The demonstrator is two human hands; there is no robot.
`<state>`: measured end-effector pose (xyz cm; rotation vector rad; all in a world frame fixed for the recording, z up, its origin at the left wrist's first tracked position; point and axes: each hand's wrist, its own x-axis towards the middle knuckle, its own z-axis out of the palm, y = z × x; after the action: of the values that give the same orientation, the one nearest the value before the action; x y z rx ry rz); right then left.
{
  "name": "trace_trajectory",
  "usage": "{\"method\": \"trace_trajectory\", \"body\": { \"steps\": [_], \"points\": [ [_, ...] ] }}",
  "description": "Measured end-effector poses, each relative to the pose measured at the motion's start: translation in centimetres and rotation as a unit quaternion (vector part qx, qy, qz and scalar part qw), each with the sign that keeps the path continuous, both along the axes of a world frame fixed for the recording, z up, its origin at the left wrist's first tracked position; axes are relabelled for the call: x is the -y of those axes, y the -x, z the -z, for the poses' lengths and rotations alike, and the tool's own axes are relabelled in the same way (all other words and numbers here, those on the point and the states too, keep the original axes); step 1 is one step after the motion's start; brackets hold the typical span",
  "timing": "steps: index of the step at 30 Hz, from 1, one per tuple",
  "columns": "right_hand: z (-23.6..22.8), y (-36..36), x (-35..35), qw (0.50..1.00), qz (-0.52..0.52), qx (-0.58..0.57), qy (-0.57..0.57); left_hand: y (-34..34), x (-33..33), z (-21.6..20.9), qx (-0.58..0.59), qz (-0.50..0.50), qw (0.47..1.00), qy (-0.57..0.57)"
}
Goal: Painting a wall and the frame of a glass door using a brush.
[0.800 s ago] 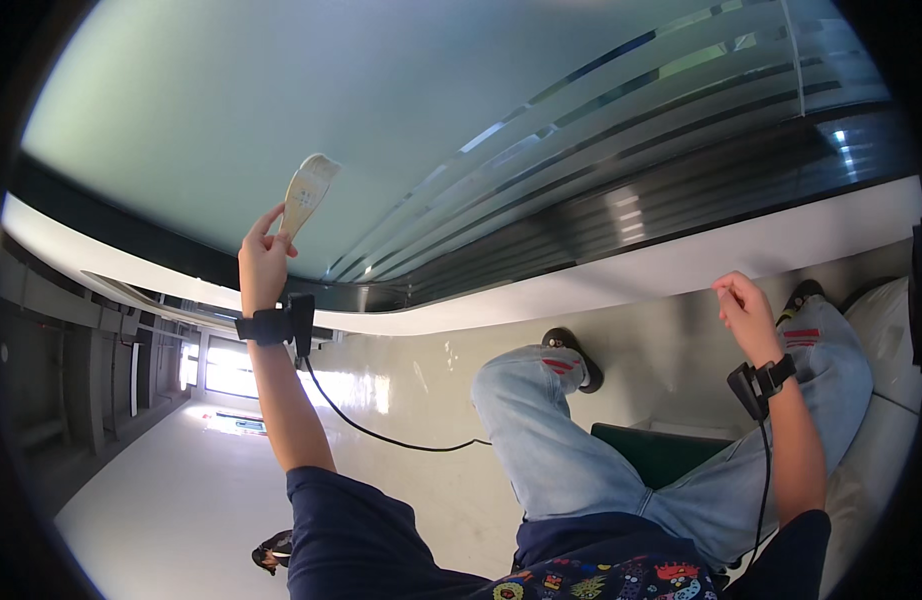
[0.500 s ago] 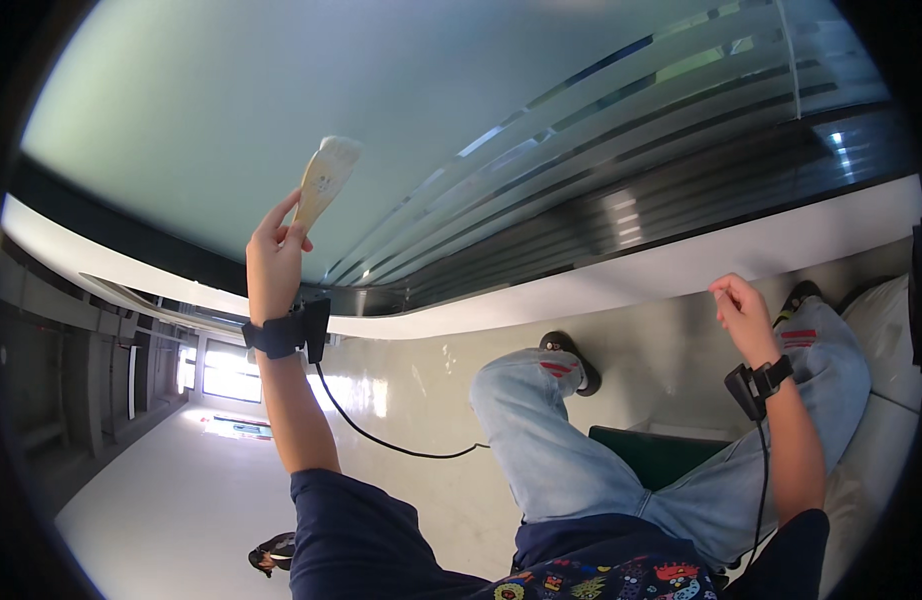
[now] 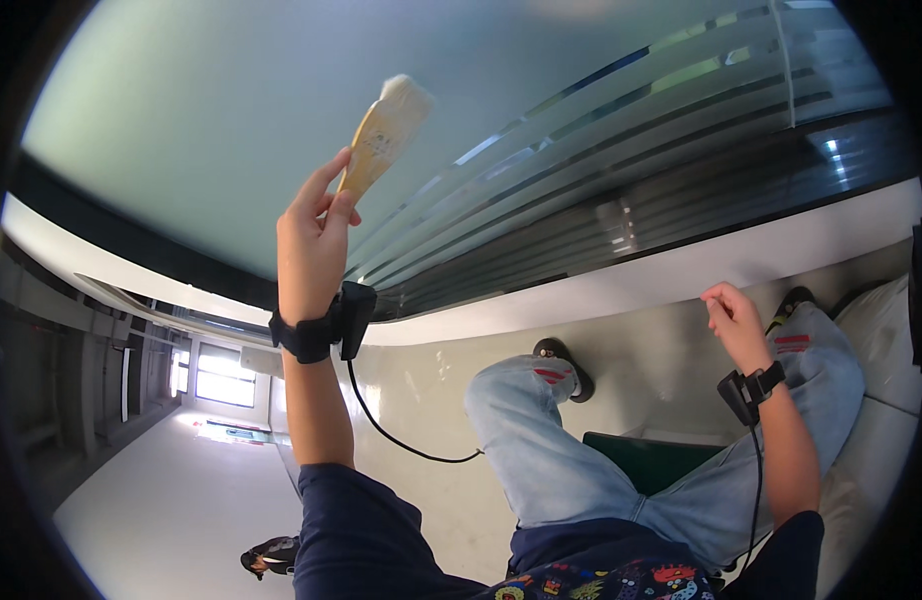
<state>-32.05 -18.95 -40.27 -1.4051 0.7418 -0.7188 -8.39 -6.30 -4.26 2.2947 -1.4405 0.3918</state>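
Observation:
My left hand [image 3: 314, 232] grips the wooden handle of a flat brush [image 3: 381, 138] between thumb and fingers. Its pale bristles point up and away, in front of a large frosted glass panel [image 3: 201, 130]. Whether the bristles touch the glass I cannot tell. Over by my right knee, my right hand [image 3: 738, 328] is raised with its fingers curled in, and no object shows in it.
Clear stripes cross the frosted glass, above a dark band [image 3: 581, 235] and a white wall base [image 3: 631, 287]. A black cable [image 3: 406, 452] trails from my left wrist strap. My jeans-covered legs [image 3: 551, 440] straddle a dark green seat [image 3: 651, 462]. Another person [image 3: 273, 555] appears at lower left.
My left hand has moved up and to the right with the brush, and the bristles have risen along the glass. My right hand has barely shifted.

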Motion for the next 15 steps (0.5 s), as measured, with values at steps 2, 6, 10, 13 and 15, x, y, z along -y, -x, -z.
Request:
{"method": "trace_trajectory", "body": {
  "steps": [2,6,10,13,15],
  "points": [
    [-0.1,-0.1,-0.1,1.000,-0.001,0.013,-0.013,0.2,0.2,0.1,0.008,-0.002,1.000,-0.001],
    [-0.5,0.0,-0.1,1.000,-0.012,0.002,-0.010,-0.3,-0.3,0.1,0.016,-0.018,1.000,0.011],
    [-0.6,0.0,-0.1,1.000,-0.009,0.004,-0.011,-2.3,-1.8,-0.1,0.010,-0.038,0.999,0.022],
    [-0.2,-0.1,-0.1,1.000,-0.012,0.000,-0.012,-3.9,-3.3,-0.2,0.004,-0.082,0.996,0.025],
    [-0.1,-0.1,-0.1,1.000,-0.015,-0.002,-0.007,-5.3,-4.5,-0.3,0.002,-0.120,0.992,0.024]
  ]
}}
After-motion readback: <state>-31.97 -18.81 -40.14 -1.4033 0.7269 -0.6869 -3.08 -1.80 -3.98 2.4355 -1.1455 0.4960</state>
